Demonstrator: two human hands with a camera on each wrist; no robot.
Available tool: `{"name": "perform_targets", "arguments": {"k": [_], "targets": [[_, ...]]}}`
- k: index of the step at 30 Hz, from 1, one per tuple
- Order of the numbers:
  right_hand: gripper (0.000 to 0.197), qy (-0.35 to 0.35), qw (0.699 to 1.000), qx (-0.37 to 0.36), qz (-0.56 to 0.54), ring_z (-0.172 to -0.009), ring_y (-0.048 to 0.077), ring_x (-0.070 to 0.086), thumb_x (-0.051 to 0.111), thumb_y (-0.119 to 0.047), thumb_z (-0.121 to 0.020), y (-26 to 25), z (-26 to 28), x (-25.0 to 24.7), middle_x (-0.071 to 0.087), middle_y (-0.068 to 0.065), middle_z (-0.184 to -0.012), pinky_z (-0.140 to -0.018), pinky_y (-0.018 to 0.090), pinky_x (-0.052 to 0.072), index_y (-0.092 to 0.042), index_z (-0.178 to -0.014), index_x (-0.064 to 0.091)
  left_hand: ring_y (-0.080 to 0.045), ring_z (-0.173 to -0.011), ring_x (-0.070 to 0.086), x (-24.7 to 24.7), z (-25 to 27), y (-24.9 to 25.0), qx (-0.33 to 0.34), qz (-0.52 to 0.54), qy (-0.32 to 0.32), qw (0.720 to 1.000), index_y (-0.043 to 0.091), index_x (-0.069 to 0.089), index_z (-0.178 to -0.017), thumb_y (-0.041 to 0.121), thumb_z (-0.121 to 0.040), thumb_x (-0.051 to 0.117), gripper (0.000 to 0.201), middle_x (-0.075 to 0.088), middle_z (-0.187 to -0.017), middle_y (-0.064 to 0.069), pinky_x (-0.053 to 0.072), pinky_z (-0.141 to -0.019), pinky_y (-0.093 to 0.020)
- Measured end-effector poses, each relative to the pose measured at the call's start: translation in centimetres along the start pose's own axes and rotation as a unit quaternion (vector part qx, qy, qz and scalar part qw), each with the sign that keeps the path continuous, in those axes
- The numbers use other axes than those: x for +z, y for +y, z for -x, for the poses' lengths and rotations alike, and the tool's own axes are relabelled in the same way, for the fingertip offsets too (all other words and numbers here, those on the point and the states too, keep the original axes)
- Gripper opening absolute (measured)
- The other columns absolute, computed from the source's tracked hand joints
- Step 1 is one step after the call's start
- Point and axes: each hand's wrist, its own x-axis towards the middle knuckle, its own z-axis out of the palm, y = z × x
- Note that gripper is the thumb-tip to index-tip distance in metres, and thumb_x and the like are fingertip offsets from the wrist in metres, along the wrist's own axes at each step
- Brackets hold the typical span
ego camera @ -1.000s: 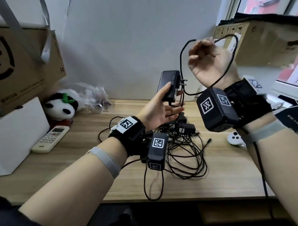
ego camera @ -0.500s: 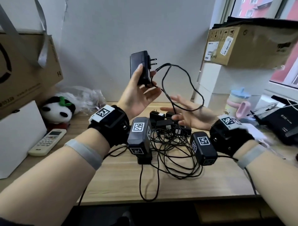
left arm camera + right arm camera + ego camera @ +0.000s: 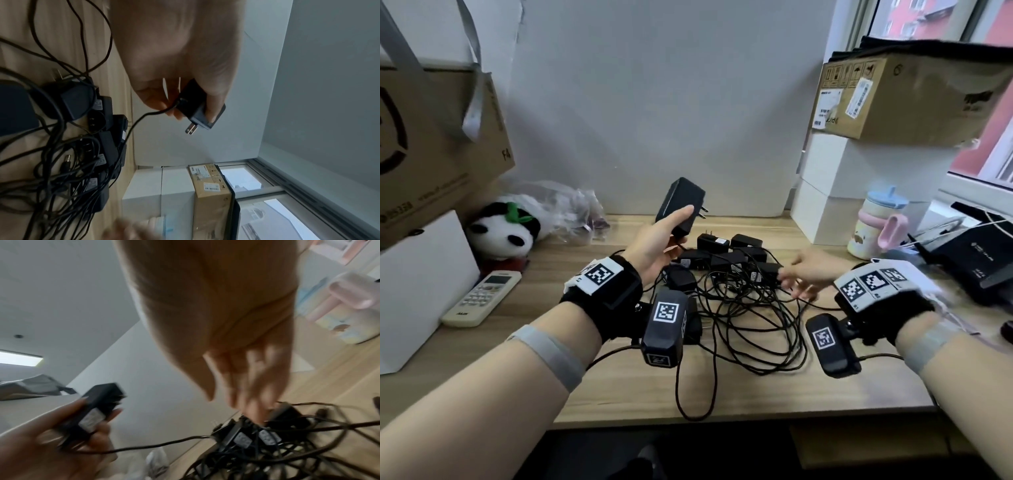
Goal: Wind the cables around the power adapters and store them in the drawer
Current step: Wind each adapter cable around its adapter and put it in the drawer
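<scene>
My left hand [image 3: 654,240] grips a black power adapter [image 3: 678,202] held above the desk, prongs pointing right. Its cable [image 3: 144,116] hangs down from the adapter [image 3: 202,105] into the heap. Several more black adapters [image 3: 726,255] lie on the wooden desk [image 3: 619,387] in a tangle of black cables [image 3: 750,325]. My right hand [image 3: 804,274] is blurred; it reaches left into the heap with straight fingers. In the right wrist view the fingertips [image 3: 252,410] touch the piled adapters [image 3: 257,438]. No drawer is in view.
A remote control [image 3: 482,297], a panda plush [image 3: 503,229] and a white box [image 3: 417,274] sit at the left under a cardboard box [image 3: 431,137]. At the right stand stacked white boxes [image 3: 835,205], a cup with a pink handle [image 3: 876,226] and a black router [image 3: 976,253].
My right hand dropped from head height, let go of the cable loop and went down to the heap. My left hand lowered the adapter after raising it.
</scene>
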Motion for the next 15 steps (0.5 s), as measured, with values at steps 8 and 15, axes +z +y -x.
{"name": "perform_targets", "arguments": {"k": [8,15], "targets": [[0.028,-0.042,0.948,-0.311,0.048,-0.095,-0.013,0.054,0.065,-0.021,-0.087,-4.6,2.6,3.7,0.061,-0.015,-0.108,-0.08,0.003,0.037,-0.022,-0.114,0.058,-0.017,-0.069,0.059,2.7,2.1,-0.1,-0.018,0.064,-0.105,0.992,0.011,0.06,-0.091,0.031,-0.095,0.049,0.024,0.066,-0.082,-0.008,0.048,-0.066,-0.026],[0.026,-0.1,0.955,-0.236,-0.147,-0.053,0.011,0.048,0.051,-0.024,-0.095,-2.6,1.9,3.6,0.043,-0.006,-0.051,-0.07,0.027,0.044,-0.01,-0.075,0.059,-0.009,-0.065,0.046,0.4,2.7,-0.4,-0.01,0.018,-0.108,0.994,0.018,0.058,-0.091,0.04,-0.084,0.064,0.024,0.05,-0.066,0.004,0.041,-0.079,-0.029]]}}
